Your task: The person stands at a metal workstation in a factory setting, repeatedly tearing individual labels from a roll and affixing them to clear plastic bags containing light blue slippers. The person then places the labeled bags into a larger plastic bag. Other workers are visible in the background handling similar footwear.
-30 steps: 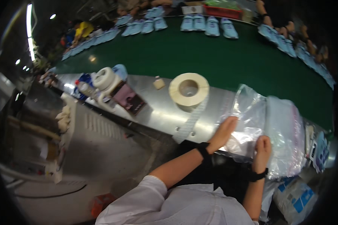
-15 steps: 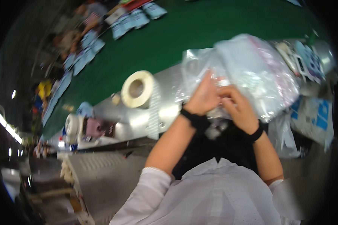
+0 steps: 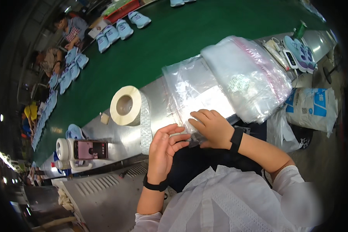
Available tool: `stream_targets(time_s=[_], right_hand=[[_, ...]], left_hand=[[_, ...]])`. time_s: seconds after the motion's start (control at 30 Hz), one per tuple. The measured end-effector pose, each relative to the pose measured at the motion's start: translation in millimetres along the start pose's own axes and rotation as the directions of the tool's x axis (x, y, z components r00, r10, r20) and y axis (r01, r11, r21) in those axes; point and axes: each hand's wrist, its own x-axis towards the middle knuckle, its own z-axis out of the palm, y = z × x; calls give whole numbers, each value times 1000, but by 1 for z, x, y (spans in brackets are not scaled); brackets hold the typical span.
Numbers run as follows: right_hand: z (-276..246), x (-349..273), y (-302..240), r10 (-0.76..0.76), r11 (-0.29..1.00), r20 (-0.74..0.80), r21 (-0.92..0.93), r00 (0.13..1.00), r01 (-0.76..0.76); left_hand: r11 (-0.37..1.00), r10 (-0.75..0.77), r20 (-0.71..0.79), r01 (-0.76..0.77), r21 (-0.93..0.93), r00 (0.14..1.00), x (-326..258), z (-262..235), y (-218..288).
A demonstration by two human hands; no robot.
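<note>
A single clear plastic bag [image 3: 191, 83] lies flat on the metal ledge, its far part over the green surface. My right hand [image 3: 214, 129] rests on its near part, palm down and fingers spread. Beside the bag's near left corner is my left hand [image 3: 163, 152], fingers apart and loosely bent, with the tips close to the plastic. Whether they touch it I cannot tell. A thick stack of clear bags with a pink strip [image 3: 247, 73] adjoins on the right. To the left stands a roll of stickers [image 3: 135, 110], its printed strip [image 3: 145, 131] hanging toward me.
Light blue shoes [image 3: 124, 29] line the green belt [image 3: 158, 42]. At left are a phone [image 3: 91, 150] and a white jug [image 3: 64, 149]. A small display device [image 3: 290, 59], a pair of shoes [image 3: 299, 53] and a sack [image 3: 313, 110] are at right. Co-workers [image 3: 73, 33] sit far left.
My hands, close together over the plastic before, have moved apart: the left toward me and leftward, the right onto the bag. The bag lies flatter, and the view has shifted.
</note>
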Motion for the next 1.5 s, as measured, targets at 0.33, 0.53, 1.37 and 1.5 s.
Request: stream_targets(time_s=[0.33, 0.53, 1.37, 1.5], right_hand=[[1, 5, -3, 152, 968, -109, 216, 982, -126], [-20, 23, -5, 89, 978, -80, 197, 993, -72], [-66, 31, 23, 600, 598, 10, 659, 800, -457], [-118, -18, 102, 666, 746, -452, 401, 594, -532]], left_hand=[[902, -402, 93, 376, 210, 911, -13, -24, -40], [888, -276, 45, 273, -369, 960, 34, -21, -44], [807, 197, -225, -27, 590, 954, 76, -28, -58], [186, 365, -125, 59, 981, 923, 61, -26, -53]])
